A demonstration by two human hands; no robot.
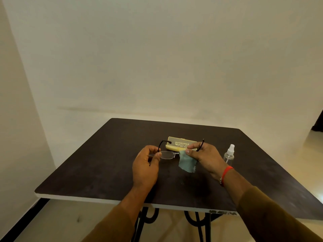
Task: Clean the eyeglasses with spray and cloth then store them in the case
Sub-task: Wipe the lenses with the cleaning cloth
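Rimless eyeglasses [167,154] with thin black temples are held above the middle of the dark table [104,163], temples unfolded and pointing away from me. My left hand [146,165] pinches the left lens end. My right hand [203,154] pinches a teal cleaning cloth [187,162] over the right lens, the cloth hanging down below my fingers. A yellow glasses case [180,144] lies closed on the table just behind the glasses. A clear spray bottle [229,154] with a white nozzle stands upright to the right of my right hand.
The table stands in a corner between pale walls, its front edge near me. Black metal legs [145,220] show under the front edge. A red thread band [226,173] is on my right wrist.
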